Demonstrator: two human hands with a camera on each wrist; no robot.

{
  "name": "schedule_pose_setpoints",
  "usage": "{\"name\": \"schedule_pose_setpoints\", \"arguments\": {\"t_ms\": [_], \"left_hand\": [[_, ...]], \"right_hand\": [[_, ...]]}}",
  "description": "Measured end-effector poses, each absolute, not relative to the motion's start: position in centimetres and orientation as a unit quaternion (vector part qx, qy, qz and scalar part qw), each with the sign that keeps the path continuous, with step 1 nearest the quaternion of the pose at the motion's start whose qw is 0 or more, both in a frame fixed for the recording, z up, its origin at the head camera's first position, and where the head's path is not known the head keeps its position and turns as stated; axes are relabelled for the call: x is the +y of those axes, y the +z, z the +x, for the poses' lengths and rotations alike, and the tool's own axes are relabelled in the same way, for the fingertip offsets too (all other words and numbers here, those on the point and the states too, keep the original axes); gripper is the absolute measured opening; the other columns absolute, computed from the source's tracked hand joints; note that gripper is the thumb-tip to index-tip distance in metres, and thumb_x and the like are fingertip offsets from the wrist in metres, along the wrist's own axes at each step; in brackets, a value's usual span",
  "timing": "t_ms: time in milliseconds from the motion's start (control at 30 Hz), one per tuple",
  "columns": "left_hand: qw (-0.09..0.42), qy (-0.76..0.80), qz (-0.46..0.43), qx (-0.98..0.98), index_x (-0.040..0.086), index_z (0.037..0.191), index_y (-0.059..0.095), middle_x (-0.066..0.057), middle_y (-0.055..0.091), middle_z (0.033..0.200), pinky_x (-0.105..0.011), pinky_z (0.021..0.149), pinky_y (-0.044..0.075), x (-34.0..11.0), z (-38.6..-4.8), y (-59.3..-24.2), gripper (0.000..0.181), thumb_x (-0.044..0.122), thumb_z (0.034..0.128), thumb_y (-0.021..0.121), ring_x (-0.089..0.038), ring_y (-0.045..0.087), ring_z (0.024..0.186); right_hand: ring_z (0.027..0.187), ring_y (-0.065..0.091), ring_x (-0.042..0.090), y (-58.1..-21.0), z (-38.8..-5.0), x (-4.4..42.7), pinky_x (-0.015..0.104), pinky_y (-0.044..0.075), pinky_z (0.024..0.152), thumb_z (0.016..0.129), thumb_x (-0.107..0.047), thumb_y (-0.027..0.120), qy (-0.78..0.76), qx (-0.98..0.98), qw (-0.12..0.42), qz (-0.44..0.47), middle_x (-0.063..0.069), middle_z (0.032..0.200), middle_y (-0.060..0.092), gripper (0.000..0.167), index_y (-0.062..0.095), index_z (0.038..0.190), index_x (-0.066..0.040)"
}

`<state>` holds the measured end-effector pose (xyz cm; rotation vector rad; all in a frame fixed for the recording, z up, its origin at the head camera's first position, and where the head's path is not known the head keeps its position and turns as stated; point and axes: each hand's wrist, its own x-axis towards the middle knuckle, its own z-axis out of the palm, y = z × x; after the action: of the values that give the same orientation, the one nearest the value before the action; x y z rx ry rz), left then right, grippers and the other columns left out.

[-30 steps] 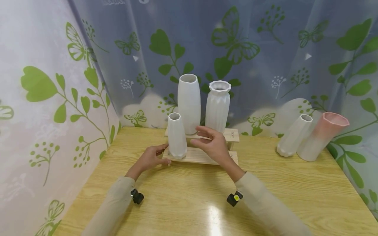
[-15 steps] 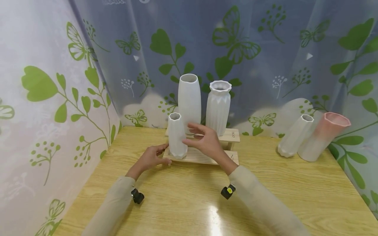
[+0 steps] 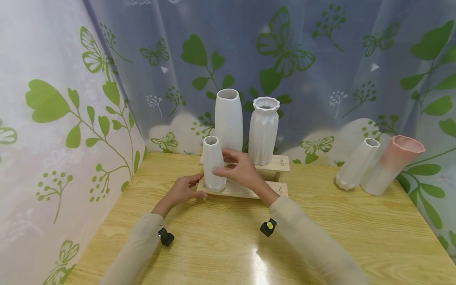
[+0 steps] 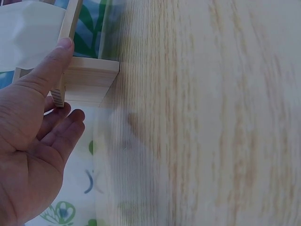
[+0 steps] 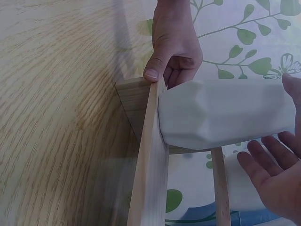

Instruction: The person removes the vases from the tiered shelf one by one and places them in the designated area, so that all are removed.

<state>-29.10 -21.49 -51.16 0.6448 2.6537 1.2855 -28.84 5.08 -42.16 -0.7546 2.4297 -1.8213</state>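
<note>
A narrow white faceted vase (image 3: pixel 212 164) stands upright on the lower step, at the left end of a two-step wooden stand (image 3: pixel 249 190). My right hand (image 3: pixel 240 170) is at this vase's right side, thumb in front and fingers behind. In the right wrist view the fingers (image 5: pixel 265 162) are spread and look apart from the vase; whether the thumb touches it I cannot tell. My left hand (image 3: pixel 181 193) grips the left end of the lower step. In the left wrist view its thumb (image 4: pixel 59 54) lies on the board's front edge, fingers curled behind.
A tall smooth white vase (image 3: pixel 228 118) and a fluted white vase (image 3: pixel 264 132) stand on the upper step. On the table (image 3: pixel 320 229) at right, a slim white vase (image 3: pixel 356 166) and a pink-and-white vase (image 3: pixel 388 168) stand close together. A patterned curtain (image 3: pixel 228 47) hangs behind.
My right hand has moved left, from the space before the fluted vase to the side of the narrow white vase. The left hand and all the vases have stayed in place.
</note>
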Motion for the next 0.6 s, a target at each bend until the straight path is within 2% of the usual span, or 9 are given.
{"name": "schedule_pose_setpoints", "arguments": {"t_ms": [333,600], "left_hand": [[0.062,0.429,0.212,0.876,0.000,0.151,0.048,-0.018,0.046,0.155,-0.048,0.111,0.048,-21.4,-29.1,-51.1,0.080,0.027,0.0857,0.085,-0.039,0.050,0.138],[0.058,0.422,0.210,0.880,0.000,0.151,0.048,-0.018,0.047,0.154,-0.049,0.110,0.049,-21.4,-29.0,-51.1,0.078,0.025,0.0867,0.085,-0.038,0.051,0.137]], "right_hand": [[0.112,0.070,0.026,-42.4,-29.3,4.2,0.042,0.061,0.094,0.082,-0.024,0.089,-0.575,0.778,0.006,-0.253,0.007,0.127,0.070,0.061,0.065,0.137,-0.010],[0.110,0.071,0.027,-42.4,-29.0,3.5,0.041,0.061,0.093,0.082,-0.023,0.089,-0.570,0.789,-0.002,-0.229,0.008,0.125,0.071,0.056,0.067,0.132,-0.009]]}}
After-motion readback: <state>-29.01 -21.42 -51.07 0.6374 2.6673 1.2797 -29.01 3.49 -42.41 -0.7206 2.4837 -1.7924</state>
